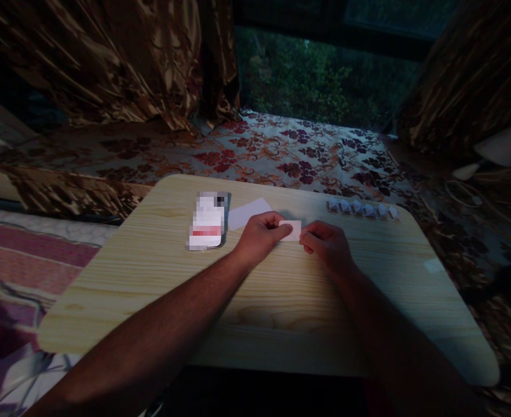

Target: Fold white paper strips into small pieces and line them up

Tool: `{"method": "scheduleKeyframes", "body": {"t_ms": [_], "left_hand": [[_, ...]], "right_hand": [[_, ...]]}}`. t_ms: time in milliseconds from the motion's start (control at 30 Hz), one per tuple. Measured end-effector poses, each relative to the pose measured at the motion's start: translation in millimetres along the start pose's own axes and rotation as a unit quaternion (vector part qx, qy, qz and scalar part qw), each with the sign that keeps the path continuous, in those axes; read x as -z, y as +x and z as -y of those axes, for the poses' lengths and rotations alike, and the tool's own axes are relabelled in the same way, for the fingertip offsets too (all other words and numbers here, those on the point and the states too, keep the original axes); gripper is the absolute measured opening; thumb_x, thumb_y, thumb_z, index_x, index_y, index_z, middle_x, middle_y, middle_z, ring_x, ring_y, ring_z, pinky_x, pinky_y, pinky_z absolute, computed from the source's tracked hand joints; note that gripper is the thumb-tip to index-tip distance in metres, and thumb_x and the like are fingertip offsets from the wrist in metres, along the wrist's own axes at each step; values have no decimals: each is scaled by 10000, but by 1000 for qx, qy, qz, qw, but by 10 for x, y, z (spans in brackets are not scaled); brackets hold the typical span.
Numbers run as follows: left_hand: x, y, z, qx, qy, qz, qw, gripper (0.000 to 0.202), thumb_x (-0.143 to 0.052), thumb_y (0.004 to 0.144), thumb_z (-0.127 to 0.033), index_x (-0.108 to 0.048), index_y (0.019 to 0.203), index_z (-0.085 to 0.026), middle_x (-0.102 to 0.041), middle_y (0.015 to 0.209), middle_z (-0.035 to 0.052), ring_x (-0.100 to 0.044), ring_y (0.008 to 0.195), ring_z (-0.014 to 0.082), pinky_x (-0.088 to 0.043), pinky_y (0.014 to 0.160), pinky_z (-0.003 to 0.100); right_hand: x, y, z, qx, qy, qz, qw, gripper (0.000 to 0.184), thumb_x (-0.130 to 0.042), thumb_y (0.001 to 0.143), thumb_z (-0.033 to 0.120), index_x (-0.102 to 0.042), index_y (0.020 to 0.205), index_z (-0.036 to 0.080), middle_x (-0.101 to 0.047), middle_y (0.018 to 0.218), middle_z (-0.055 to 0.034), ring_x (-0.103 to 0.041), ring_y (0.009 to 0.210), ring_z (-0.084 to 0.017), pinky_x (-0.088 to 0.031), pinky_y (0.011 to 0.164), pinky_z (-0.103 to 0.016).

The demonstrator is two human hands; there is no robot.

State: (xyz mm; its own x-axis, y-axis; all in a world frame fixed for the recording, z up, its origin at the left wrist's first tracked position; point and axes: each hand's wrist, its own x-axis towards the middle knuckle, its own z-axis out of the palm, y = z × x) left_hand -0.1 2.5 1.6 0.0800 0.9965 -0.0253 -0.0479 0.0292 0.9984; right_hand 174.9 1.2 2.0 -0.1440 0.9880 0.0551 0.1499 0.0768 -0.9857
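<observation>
Between my two hands is a small white piece of paper [296, 230], raised a little over the wooden table [247, 313]. My left hand [262, 236] pinches its left side, thumb on top. At its right edge, my right hand [325, 240] closes thumb and fingers on the paper. Behind my left wrist a larger white sheet of paper [247, 213] lies flat. Left of that sheet rests a white, blurred-out object [207, 220] that looks like a phone. Several small folded paper pieces [362, 208] stand in a row near the far right edge.
A small pale scrap [433, 265] lies at the table's right edge. Beyond the table is a ledge with floral cloth [299, 150], between shiny brown curtains [151, 52]. A white cable [459, 194] lies to the right. Striped bedding [33, 249] is at the left.
</observation>
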Motion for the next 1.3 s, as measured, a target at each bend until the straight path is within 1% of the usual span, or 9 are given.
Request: {"method": "scheduleKeyframes", "body": {"t_ms": [100,233,333,533,800,967,1300], "left_hand": [[8,-10,-2,-6,61,9,998,198,-708,721,-317,-615,680,-147,-567,610,-25,-446,544,78,-327,535,231],[2,-20,15,-18,106,32,994,176,-681,737,-301,-625,680,-144,-542,592,-27,-419,538,73,-303,522,225],[-6,-18,47,-27,113,43,992,175,-673,743,-294,-621,674,-143,-533,582,-30,-409,529,71,-292,515,223],[-23,-18,77,-36,109,44,992,168,-672,748,-296,-636,690,-143,-549,599,-25,-419,538,71,-311,519,219],[-15,-5,74,-30,100,41,994,170,-670,750,-301,-630,694,-145,-559,593,-22,-421,527,73,-316,521,223],[-5,-5,83,-36,113,39,992,173,-668,746,-304,-633,694,-143,-555,591,-21,-424,530,77,-307,515,222],[-5,-10,64,-34,123,34,991,167,-663,743,-294,-624,678,-144,-542,589,-25,-420,531,75,-300,508,222]], "right_hand": [[-3,5,2,2,21,-19,1000,64,-669,711,225,-661,739,169,-552,518,52,-459,464,-90,-339,464,-227],[1,12,-21,15,1,-35,999,51,-652,710,215,-659,713,164,-553,530,46,-448,467,-89,-327,460,-229],[9,17,-51,24,-29,-42,998,42,-633,701,199,-649,682,165,-529,509,52,-428,456,-86,-307,451,-227],[18,16,-67,47,-75,-61,994,61,-613,697,192,-634,646,165,-520,524,47,-418,481,-85,-295,455,-219],[19,2,-54,31,-72,-53,996,72,-623,702,209,-671,680,160,-566,530,34,-457,467,-90,-329,459,-217],[15,4,-45,17,-74,-63,995,75,-625,679,201,-682,675,153,-570,510,30,-458,455,-94,-314,445,-218],[27,19,-65,15,-86,-60,994,73,-644,658,195,-699,683,155,-574,510,32,-458,464,-97,-313,455,-224]]}}
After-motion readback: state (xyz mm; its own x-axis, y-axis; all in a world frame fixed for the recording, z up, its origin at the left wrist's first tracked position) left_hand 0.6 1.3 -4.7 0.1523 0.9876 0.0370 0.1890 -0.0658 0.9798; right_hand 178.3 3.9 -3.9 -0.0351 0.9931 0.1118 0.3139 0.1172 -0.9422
